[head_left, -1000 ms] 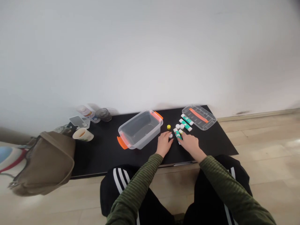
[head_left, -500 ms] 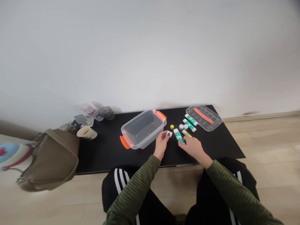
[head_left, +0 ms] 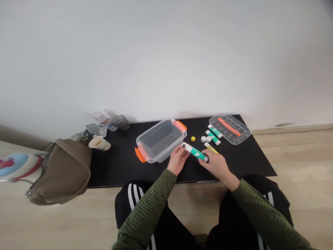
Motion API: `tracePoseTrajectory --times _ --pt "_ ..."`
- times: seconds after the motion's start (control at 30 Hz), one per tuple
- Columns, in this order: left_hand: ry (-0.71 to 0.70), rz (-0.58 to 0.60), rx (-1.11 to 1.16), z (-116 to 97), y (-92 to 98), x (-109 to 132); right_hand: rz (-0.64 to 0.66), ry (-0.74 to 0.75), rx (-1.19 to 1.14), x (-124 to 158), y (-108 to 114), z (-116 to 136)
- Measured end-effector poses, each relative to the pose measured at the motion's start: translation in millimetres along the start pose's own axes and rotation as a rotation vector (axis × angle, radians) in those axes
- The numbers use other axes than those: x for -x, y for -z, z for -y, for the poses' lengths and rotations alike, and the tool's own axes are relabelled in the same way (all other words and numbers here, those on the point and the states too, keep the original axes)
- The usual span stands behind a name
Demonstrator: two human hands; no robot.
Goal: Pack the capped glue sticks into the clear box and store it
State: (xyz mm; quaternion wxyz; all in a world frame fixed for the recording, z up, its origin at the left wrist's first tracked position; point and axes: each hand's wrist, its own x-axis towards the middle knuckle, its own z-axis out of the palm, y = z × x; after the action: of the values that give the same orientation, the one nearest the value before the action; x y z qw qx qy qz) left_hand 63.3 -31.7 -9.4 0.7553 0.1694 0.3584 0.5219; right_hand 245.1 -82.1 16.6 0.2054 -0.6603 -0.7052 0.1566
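A teal-and-white glue stick (head_left: 195, 152) is held up across the space between my hands. My left hand (head_left: 178, 159) pinches its white capped end (head_left: 185, 147), and my right hand (head_left: 215, 165) grips the far end. Just beyond my right hand lies a stick with a yellow end (head_left: 211, 148). Two more teal glue sticks (head_left: 213, 137) lie side by side near several white caps (head_left: 205, 139). A small yellow cap (head_left: 193, 139) stands close by. My left hand is next to a clear plastic box with orange handles (head_left: 161, 140).
A clear lid with an orange strip (head_left: 230, 129) lies at the black table's (head_left: 117, 173) far right. A paper cup (head_left: 99, 143), bottles, a dark glass (head_left: 121, 122) and a phone stand at the left end. An olive bag (head_left: 62, 172) hangs over the left edge.
My hands have come together and lifted the teal stick off the table. The white cap from my left hand now sits on the stick's end. The view has shifted slightly.
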Motion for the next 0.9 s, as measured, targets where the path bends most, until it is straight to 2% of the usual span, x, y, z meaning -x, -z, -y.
tracePoseTrajectory --times 0.2,0.47,0.67,0.9 --pt "-0.033 -0.033 -0.033 3.0 -2.9 2.8 -0.108 0.074 -0.124 -2.1 3.3 -9.6" --pt "-0.038 -0.011 -0.044 2.8 -6.7 10.1 -0.161 0.127 -0.267 -3.1 0.4 -14.3" --pt "-0.047 -0.008 -0.044 3.1 -4.7 10.8 -0.157 0.061 -0.354 -2.5 4.2 -12.3" --pt "-0.043 -0.012 -0.091 1.9 -1.9 12.7 -0.075 -0.05 -0.444 -1.1 5.2 -14.5"
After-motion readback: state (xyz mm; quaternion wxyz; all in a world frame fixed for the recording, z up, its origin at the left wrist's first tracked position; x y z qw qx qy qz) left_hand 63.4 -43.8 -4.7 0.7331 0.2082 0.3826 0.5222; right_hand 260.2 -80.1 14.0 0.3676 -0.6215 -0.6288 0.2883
